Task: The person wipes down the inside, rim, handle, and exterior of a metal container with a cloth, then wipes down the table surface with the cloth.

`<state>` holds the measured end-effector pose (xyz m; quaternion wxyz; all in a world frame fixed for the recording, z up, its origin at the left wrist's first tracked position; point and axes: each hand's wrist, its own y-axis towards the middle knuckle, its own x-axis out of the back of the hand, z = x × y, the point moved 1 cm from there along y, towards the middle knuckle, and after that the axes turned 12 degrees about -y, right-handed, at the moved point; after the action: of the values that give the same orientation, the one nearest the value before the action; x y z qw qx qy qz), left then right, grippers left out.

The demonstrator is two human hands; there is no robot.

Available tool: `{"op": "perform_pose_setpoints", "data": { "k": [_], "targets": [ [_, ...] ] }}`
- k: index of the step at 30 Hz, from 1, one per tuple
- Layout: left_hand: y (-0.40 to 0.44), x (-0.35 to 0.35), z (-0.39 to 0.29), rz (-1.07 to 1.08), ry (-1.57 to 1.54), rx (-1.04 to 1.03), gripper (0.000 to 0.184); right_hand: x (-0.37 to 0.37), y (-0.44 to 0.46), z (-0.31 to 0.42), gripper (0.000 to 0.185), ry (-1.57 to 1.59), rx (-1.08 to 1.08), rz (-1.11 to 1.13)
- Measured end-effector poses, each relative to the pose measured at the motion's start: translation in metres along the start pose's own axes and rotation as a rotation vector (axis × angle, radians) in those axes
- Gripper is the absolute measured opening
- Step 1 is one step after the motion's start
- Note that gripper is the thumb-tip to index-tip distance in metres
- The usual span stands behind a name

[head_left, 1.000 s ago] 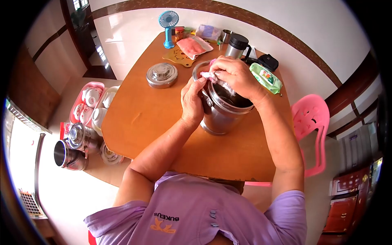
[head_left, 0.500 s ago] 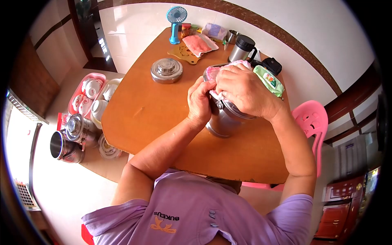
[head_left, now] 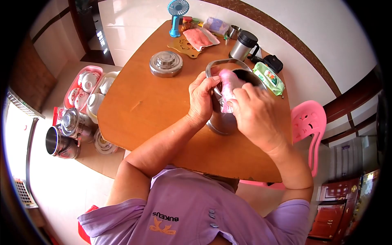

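Note:
A steel pot with a raised loop handle stands on the wooden table. My left hand is closed on the pot's left rim, thumb on top. In my right hand is a pink and white cloth, pinched between the fingers and lying over the pot's near rim; the fingertips are slightly blurred. A round steel lid lies to the left of the pot.
Behind the pot are a steel mug with black lid, green wipes pack, black case, pink packet and blue fan. Bowls and pots sit lower left; a pink chair stands right.
My right hand has moved down and right along the rim with the cloth. The pot's opening and loop handle show again. My left hand stays at the rim.

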<state>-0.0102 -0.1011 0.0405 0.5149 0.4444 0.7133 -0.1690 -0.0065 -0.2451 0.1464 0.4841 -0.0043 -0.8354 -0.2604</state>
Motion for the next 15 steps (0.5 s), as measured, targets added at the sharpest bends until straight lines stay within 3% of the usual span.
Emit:
{"op": "perform_pose_setpoints", "data": {
  "k": [9,15],
  "targets": [
    [0.004,0.008,-0.001,0.005,0.047,-0.02,0.038,-0.037,0.033,0.017,0.016,-0.013,-0.227,-0.131],
    [0.0,-0.002,-0.01,-0.003,0.095,-0.034,0.036,-0.033,0.027,0.015,0.013,-0.006,-0.039,-0.228]
  ]
}}
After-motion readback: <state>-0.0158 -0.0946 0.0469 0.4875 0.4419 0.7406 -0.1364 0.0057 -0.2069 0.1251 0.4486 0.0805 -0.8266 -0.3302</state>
